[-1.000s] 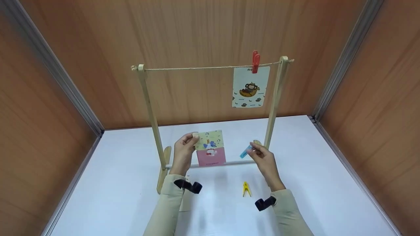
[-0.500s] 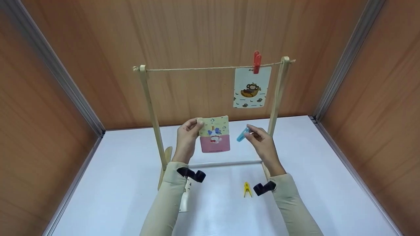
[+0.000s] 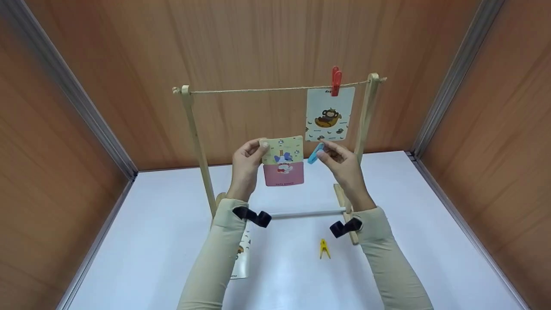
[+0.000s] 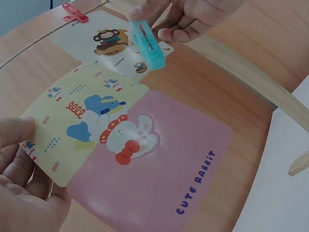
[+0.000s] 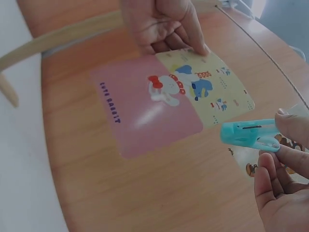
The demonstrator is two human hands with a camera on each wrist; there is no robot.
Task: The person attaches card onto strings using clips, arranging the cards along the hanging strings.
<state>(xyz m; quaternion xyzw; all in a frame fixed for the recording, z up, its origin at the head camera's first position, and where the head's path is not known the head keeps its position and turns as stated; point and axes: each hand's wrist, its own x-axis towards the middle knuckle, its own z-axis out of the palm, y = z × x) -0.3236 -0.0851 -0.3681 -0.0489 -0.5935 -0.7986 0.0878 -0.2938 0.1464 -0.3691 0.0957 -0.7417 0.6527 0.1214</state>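
My left hand [image 3: 246, 170] pinches a yellow-and-pink card [image 3: 283, 174] by its upper left edge. The words "Cute Rabbit" run along the pink part, plain in the left wrist view. Between thumb and finger, my right hand [image 3: 344, 170] holds a light blue clothespin [image 3: 316, 153] just right of the card, not touching it. Both hands are below the string [image 3: 249, 90] of a wooden frame. From the string's right part hangs a white monkey card [image 3: 329, 114], held by a red clothespin [image 3: 336, 81].
A yellow clothespin [image 3: 324, 249] lies on the white table [image 3: 430, 241]. Another white card [image 3: 242, 258] lies partly hidden under the left forearm. Wooden posts [image 3: 198, 146] carry the string, and a pale crossbar [image 3: 308, 213] joins them low down. Wood panels surround the table.
Both hands have risen toward the string, carrying the yellow-and-pink card and the blue clothespin. The clothespin is now closer to the card. The hanging card stays in place.
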